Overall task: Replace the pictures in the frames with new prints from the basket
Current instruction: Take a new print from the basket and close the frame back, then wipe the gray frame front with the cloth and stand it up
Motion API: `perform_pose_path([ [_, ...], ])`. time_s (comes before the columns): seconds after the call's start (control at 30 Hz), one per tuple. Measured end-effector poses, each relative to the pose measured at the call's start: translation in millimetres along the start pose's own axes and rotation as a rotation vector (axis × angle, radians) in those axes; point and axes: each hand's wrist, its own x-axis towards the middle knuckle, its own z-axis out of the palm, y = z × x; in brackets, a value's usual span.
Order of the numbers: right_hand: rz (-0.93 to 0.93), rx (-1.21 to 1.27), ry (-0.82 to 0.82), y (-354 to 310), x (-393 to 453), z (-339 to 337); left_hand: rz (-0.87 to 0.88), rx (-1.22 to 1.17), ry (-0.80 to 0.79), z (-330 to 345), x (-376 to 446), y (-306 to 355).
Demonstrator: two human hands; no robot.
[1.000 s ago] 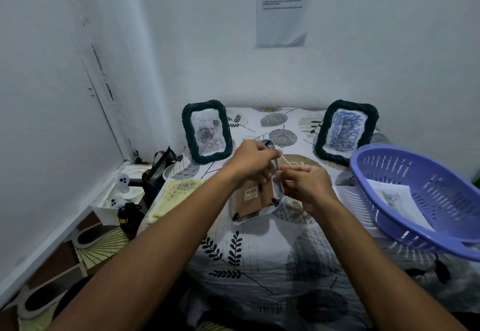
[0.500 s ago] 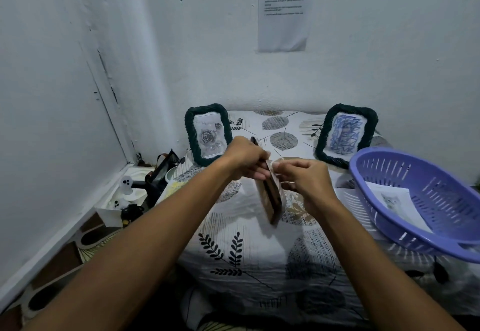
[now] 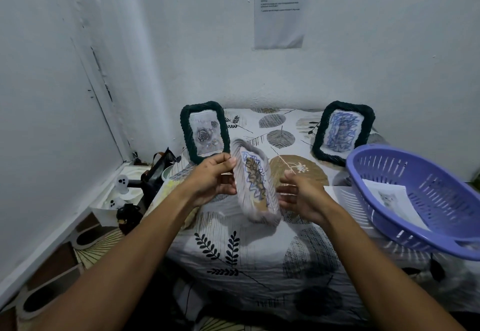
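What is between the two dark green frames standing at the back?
In the head view, only bare leaf-print cloth lies between the rose frame and the scribble frame.

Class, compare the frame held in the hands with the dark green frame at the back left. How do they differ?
The held frame has a pale grey border; the back-left frame is dark green. The held one, gripped by the left hand, hangs tilted above the cloth; the green one stands upright. The held one shows scribbles; the green one shows roses. Both are rectangular, with woven-looking borders.

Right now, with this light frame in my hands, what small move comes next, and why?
Probably turn the light frame back-side up: its scribbled picture faces you, gripped by your left hand, while the new print waits in the basket.
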Motion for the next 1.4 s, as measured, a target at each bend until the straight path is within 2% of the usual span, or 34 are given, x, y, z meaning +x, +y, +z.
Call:
perform_pose_path([
  [0.13, 0.106, 0.166, -0.047, 9, 5, -5, -0.032, -0.098, -0.012, -14, 3, -14],
  [0.27, 0.075, 0.116, 0.003, 8, 10, -13, -0.104, -0.089, 0.050, -23, 10, -28],
  [0.5, 0.046, -0.061, 0.163, 16, 26, -24, -0.219, 0.271, 0.225, -16, 19, -38],
  [0.73, -0.046, -0.472, 0.256, 13, 32, -25, -0.289, 0.440, 0.322, -13, 39, -49],
  [0.87, -0.064, -0.655, 0.257, 10, 36, -23, -0.318, 0.553, 0.325, -15, 50, -56],
  [1.03, -0.086, -0.729, 0.266, 9, 41, -22, -0.321, 0.695, 0.307, -13, 56, -56],
  [1.4, -0.096, -0.765, 0.302, 12, 41, -21, -0.186, 1.014, 0.317, -11, 60, -63],
])
